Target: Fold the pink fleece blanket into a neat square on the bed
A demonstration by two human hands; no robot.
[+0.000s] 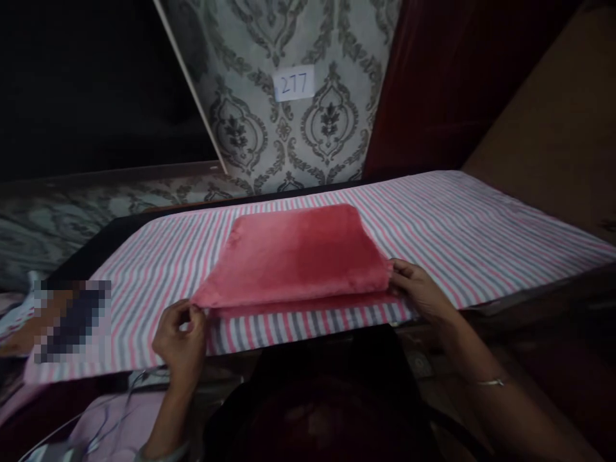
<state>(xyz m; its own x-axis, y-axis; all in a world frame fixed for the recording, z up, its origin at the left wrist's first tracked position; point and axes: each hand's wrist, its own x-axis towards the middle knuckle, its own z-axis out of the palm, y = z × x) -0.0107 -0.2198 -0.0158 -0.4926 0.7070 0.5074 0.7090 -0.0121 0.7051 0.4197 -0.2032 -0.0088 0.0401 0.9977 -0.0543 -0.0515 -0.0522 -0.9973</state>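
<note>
A pink plush cloth (298,253) lies folded in two layers on a table covered with a pink, grey and white striped sheet (462,231). My left hand (181,340) pinches the near left corner of the cloth's upper layer. My right hand (421,290) grips the near right corner of the same layer. The upper layer sits slightly raised above the lower one along the near edge.
A patterned grey wall panel with a paper label reading 277 (294,83) stands behind the table. A dark red curtain (433,83) hangs at the right. A pixelated patch (72,317) sits at the table's left end. White cables (96,423) lie below left.
</note>
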